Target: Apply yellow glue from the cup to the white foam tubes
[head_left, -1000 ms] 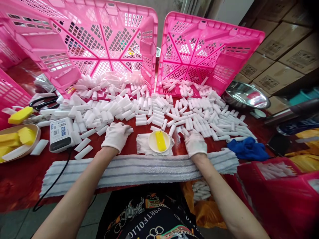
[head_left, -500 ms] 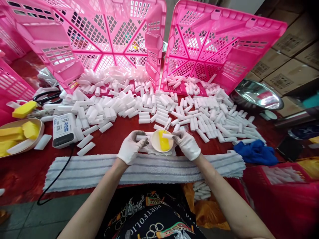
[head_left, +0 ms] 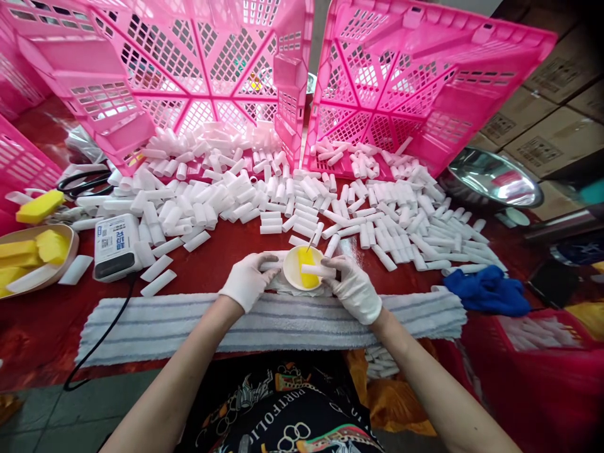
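Note:
A small white bowl (head_left: 291, 272) sits on the red table in front of me, with a yellow sponge piece (head_left: 309, 258) in it. My right hand (head_left: 353, 289), in a white glove, pinches a short white plastic tube (head_left: 317, 270) by its right end and holds it level over the sponge. Left of the bowl, my gloved left hand (head_left: 249, 281) has thumb and fingers closed around another white tube (head_left: 270, 266), partly hidden by the fingers. A thin metal pick (head_left: 311, 239) leans at the bowl's far rim. Flat white material lies under the bowl.
Many loose white tubes (head_left: 226, 192) spill from two tipped pink crates (head_left: 302, 107). A striped towel (head_left: 274, 321) lines the near edge. At left are a white electronic device (head_left: 116, 245) and a dish of yellow sponges (head_left: 70, 255); at right, a blue cloth (head_left: 488, 289) and metal basin (head_left: 495, 176).
My right hand has moved its tube slightly down and further left across the sponge. The left hand stays beside the bowl, its tube less exposed. The whole view has shifted a little.

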`<state>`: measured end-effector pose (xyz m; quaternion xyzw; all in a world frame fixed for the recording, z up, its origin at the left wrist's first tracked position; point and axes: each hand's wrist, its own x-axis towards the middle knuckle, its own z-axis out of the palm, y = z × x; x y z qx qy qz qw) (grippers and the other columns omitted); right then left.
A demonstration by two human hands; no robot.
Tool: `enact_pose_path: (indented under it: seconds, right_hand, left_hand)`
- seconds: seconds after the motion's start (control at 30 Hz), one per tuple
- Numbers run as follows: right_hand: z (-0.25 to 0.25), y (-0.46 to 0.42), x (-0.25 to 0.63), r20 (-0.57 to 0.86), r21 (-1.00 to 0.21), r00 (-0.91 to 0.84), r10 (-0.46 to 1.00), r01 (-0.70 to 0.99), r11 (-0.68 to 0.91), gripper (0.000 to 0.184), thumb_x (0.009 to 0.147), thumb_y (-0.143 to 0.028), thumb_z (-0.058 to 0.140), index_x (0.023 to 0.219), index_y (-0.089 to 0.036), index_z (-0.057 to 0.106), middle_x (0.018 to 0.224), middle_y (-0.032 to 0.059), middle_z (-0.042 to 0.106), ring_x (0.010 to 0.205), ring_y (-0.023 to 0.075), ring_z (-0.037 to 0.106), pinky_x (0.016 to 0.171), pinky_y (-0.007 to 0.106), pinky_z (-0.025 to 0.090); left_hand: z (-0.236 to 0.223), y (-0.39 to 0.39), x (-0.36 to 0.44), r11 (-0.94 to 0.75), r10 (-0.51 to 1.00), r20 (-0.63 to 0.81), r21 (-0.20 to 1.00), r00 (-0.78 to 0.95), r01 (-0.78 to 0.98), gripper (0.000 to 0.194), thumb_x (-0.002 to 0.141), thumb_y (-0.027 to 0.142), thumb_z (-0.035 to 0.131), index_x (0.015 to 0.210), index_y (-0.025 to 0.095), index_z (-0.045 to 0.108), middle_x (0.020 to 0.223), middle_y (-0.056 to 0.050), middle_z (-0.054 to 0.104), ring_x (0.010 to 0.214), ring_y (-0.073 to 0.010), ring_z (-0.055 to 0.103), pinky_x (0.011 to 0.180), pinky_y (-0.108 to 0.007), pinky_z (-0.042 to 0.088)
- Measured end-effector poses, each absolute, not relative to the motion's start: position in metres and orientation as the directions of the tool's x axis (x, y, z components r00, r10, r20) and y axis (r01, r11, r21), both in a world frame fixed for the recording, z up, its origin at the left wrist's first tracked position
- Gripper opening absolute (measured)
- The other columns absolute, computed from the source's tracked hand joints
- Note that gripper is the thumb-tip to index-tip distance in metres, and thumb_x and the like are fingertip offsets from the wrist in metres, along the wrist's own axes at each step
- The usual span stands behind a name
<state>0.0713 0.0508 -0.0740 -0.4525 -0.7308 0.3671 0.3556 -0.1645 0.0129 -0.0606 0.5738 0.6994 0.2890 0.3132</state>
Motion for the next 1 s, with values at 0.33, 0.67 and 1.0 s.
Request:
enact_pose_path:
  seconds: [0.33, 0.67, 1.0]
  right_hand:
    - [-0.087, 0.041, 0.077, 0.175, -0.861, -0.312, 0.934, 0.411, 0.299, 0.026, 0.077, -0.034, 0.060, 0.099, -0.021, 0.061, 0.098, 0.0060, 0.062, 0.092, 0.0176, 0.060, 0.085, 0.032, 0.049]
    - [-0.069, 0.033, 0.075, 0.316, -0.757, -0.378, 0.870, 0.453, 0.471, 0.008, 0.076, -0.027, 0.060, 0.078, -0.021, 0.065, 0.084, 0.0050, 0.060, 0.077, 0.0155, 0.058, 0.072, 0.031, 0.050]
    - [-0.050, 0.017, 0.077, -0.065, -0.980, -0.175, 0.983, 0.196, -0.030, 0.028, 0.076, -0.043, 0.060, 0.089, -0.019, 0.055, 0.067, 0.0003, 0.059, 0.055, 0.0102, 0.054, 0.049, 0.021, 0.044]
  left_hand:
    - [-0.050, 0.009, -0.159, 0.105, 0.994, -0.091, 0.626, -0.062, 0.773, 0.031, 0.077, 0.027, 0.052, 0.104, 0.018, 0.062, 0.098, -0.006, 0.058, 0.091, -0.0186, 0.055, 0.086, -0.027, 0.042]
    - [-0.055, 0.008, -0.161, 0.108, 0.994, -0.064, 0.686, -0.089, 0.719, 0.029, 0.074, 0.028, 0.054, 0.100, 0.020, 0.062, 0.098, -0.006, 0.060, 0.092, -0.0210, 0.057, 0.085, -0.029, 0.044]
    - [-0.048, -0.010, -0.150, 0.179, 0.977, -0.177, 0.984, -0.123, 0.008, 0.043, 0.063, 0.036, 0.072, 0.098, 0.014, 0.061, 0.099, -0.007, 0.066, 0.087, -0.0187, 0.061, 0.082, -0.032, 0.050]
